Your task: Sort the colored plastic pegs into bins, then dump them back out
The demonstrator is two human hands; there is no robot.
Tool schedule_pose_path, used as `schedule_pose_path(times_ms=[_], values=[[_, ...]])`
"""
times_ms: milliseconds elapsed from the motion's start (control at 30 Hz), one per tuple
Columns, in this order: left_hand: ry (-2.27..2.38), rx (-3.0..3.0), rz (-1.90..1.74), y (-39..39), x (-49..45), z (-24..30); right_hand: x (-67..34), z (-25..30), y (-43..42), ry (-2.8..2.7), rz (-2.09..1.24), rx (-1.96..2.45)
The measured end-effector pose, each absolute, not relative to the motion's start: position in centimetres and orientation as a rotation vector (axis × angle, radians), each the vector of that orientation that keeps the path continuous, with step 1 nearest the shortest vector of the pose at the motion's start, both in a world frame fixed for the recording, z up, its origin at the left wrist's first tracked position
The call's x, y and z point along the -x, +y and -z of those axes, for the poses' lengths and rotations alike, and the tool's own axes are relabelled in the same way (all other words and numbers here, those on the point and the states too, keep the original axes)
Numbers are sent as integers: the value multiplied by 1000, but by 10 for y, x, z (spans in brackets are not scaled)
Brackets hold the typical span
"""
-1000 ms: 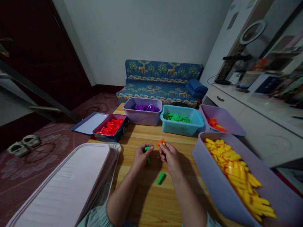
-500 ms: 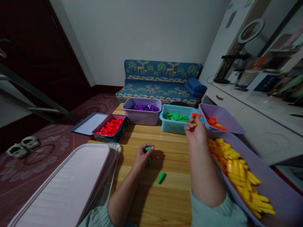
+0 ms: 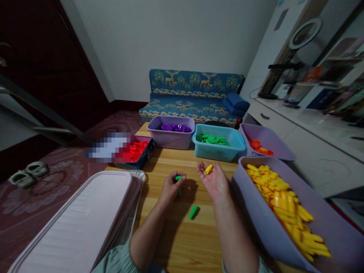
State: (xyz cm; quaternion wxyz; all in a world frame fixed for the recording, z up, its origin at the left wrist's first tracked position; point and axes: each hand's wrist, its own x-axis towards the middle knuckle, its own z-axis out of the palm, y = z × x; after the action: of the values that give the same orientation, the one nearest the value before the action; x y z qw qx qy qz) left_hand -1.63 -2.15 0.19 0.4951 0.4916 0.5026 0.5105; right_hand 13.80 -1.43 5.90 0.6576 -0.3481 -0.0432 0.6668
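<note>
Above the wooden table (image 3: pixel 182 248), my left hand (image 3: pixel 173 186) is closed in a pinch on a small green plastic piece (image 3: pixel 178 178). More green shows just below its fingers. My right hand (image 3: pixel 214 180) is turned palm up with the fingers stretched and slightly curled. A short yellow plastic piece (image 3: pixel 209 169) rests on it near the finger bases. Another green piece (image 3: pixel 193 212) lies on the table between my forearms. To the right of my right hand stands a long lilac bin (image 3: pixel 241 182) of yellow pieces (image 3: pixel 280 201).
Across the table's back stand a lilac bin (image 3: pixel 170 142) of purple pieces, a turquoise bin (image 3: pixel 213 153) of green pieces and another lilac bin (image 3: pixel 280 146) of orange pieces. A dark tin (image 3: pixel 139 163) of red pieces stands at left, behind pale lids (image 3: pixel 76 220).
My right hand has come back from above the turquoise bin to the table's middle and turned palm up. The orange piece has left it; the yellow one stays. My left hand has hardly moved.
</note>
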Motion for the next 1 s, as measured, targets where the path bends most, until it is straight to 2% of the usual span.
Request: schedule_pose_path(times_ms=[133,267,467,733,867,1000], values=[[1192,-1419,-1092,-24,17,-5,-137,-48,-18,-148,-1484,805],[1209,-1757,-766,-32,17,-18,-131,-44,-22,-232,-1385,767],[1325,-2084,-388,-49,10,-38,-132,-62,-31,-316,-1413,754],[1391,-2068,-478,-58,8,-30,-171,-105,-41,-237,-943,534],[1373,-1998,-580,-59,6,-30,-162,-101,-42,-264,-1050,597],[1372,-1717,-707,-47,7,-23,-143,-81,-37,-546,-1221,842]])
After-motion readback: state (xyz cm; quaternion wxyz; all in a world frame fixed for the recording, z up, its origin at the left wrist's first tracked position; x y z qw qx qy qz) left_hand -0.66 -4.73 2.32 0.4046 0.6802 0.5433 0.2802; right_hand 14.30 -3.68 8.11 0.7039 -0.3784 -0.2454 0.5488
